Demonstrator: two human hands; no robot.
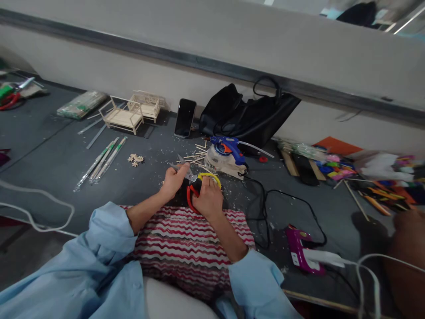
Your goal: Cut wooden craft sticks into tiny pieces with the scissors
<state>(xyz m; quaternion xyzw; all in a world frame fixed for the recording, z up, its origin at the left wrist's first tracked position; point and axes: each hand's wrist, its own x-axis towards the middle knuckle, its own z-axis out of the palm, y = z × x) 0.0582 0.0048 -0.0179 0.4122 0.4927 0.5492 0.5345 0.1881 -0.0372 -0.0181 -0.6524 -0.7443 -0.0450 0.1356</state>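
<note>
My right hand (208, 197) is closed round the red and yellow handles of a pair of scissors (195, 179), whose grey blades point left and stand apart. My left hand (172, 180) pinches something small beside the blades; I cannot make out what it is. Both hands work just past a red and white striped cloth (186, 241) on my lap. Cut wooden sticks (197, 157) and crumbs lie scattered on the dark table beyond the hands.
A blue glue gun (229, 149) rests on a wooden block, its black cable looping right to a purple power strip (299, 248). Behind stand a phone (185, 117), a black bag (245, 115) and small stick furniture (124, 117). Stick packets (102, 161) lie left, coloured craft supplies (335, 168) right.
</note>
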